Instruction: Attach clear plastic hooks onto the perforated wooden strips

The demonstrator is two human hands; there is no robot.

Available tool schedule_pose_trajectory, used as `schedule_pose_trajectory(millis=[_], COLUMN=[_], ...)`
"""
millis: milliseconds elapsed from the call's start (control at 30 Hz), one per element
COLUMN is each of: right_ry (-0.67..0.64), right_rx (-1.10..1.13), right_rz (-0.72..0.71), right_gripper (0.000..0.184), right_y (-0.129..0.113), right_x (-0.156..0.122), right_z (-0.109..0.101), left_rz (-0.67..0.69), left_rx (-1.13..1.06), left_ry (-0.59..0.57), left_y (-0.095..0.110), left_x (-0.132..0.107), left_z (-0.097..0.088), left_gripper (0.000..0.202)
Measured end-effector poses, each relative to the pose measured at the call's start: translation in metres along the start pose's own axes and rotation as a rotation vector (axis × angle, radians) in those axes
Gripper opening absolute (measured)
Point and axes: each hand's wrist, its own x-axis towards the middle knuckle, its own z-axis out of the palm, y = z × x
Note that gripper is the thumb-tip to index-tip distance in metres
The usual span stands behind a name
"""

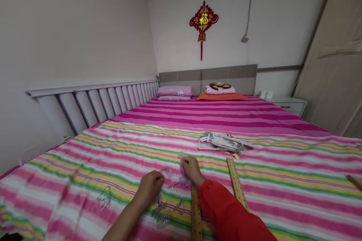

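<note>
My left hand (151,184) is closed in a pinch on one end of a small shiny metal hook (167,171), just above the striped bedspread. Close by on the right, my right hand (192,168) pinches a thin clear plastic bag (183,173) that hangs below the fingers. Between and below the hands lie several more shiny curved pieces, among them a hook-like one (174,187) and a cluster (161,216). A wooden strip with holes (196,216) runs partly under my right forearm, and a second holed strip (236,180) lies to its right.
A pile of clear packages (223,142) lies farther up the bed. Tangled thin wire (104,198) rests on the left of the bedspread (93,158). Another wooden piece (355,182) shows at the right edge. Folded bedding (175,91) sits by the headboard; a radiator (98,99) lines the left wall.
</note>
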Motion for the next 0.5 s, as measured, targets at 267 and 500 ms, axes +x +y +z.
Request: schedule_pose_trajectory(millis=[267, 500], right_ry=[0.002, -0.046], right_rx=[-0.219, -0.059], right_rz=[-0.189, -0.253], right_gripper=[0.011, 0.022], right_y=[-0.011, -0.122], right_x=[-0.016, -0.107], right_z=[0.002, -0.064], left_rz=[0.16, 0.227], left_rx=[-0.143, -0.332], left_ry=[0.047, 0.092], left_y=[0.032, 0.049], left_x=[-0.025, -0.1], left_z=[0.003, 0.024], left_gripper=[0.02, 0.025])
